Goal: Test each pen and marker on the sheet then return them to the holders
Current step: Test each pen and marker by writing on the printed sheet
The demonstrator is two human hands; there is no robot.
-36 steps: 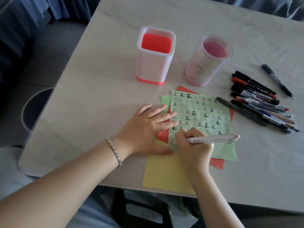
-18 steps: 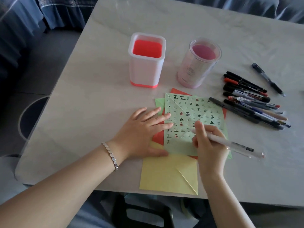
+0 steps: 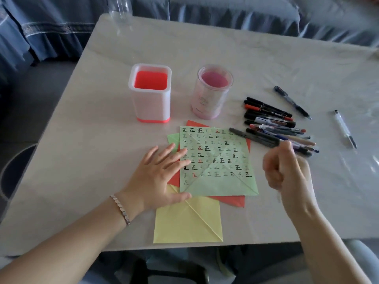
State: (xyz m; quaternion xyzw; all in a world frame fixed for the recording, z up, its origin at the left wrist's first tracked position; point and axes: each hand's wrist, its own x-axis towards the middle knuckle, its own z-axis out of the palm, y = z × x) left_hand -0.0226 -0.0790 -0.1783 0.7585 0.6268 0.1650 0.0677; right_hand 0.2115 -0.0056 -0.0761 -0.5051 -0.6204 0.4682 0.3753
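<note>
R hand: fingers curled in, blurred, just beside the right edge of the green sheet and near the pen pile. Can't tell if it holds anything.

L hand: fingers straight, flat on the sheet's left edge, prob. pinning it so it won't slide under a pen.

Sheet tops a stack of 4 papers, incl. 2nd green paper, red paper, yellow paper.

Pile sits right of the sheet, handy for R hand. Approx. a dozen; overlap blocks an exact count.

2 strays farther right: dark pen, clear pen.

2 holders behind the sheet: square holder, round holder. No pens visible in either, so returns look not yet begun.
</note>
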